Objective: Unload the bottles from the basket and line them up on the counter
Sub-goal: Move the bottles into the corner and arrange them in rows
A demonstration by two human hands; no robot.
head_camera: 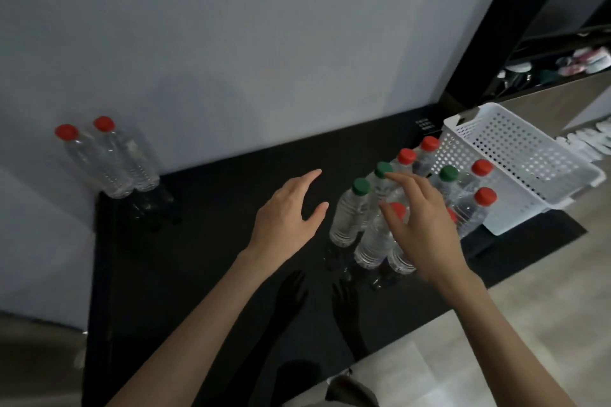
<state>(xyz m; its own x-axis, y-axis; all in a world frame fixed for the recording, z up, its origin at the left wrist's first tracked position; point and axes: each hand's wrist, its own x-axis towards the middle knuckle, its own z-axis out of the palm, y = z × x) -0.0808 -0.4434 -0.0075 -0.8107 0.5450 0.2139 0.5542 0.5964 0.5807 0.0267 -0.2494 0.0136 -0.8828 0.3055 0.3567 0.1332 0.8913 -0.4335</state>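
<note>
Several clear plastic bottles with red or green caps stand clustered on the black counter (205,261) just left of a white perforated basket (515,158). A green-capped bottle (350,215) stands at the cluster's left edge. My right hand (420,225) hovers over the cluster with fingers spread, above a red-capped bottle (377,241), holding nothing. My left hand (287,218) hangs open over the bare counter left of the cluster. Two red-capped bottles (109,158) stand against the wall at the far left. The basket's visible interior looks bare.
A pale wall backs the counter. The counter's front edge runs diagonally at lower right, with light flooring (463,324) beyond. A dark post (489,26) and shelves with assorted items (562,66) rise behind the basket.
</note>
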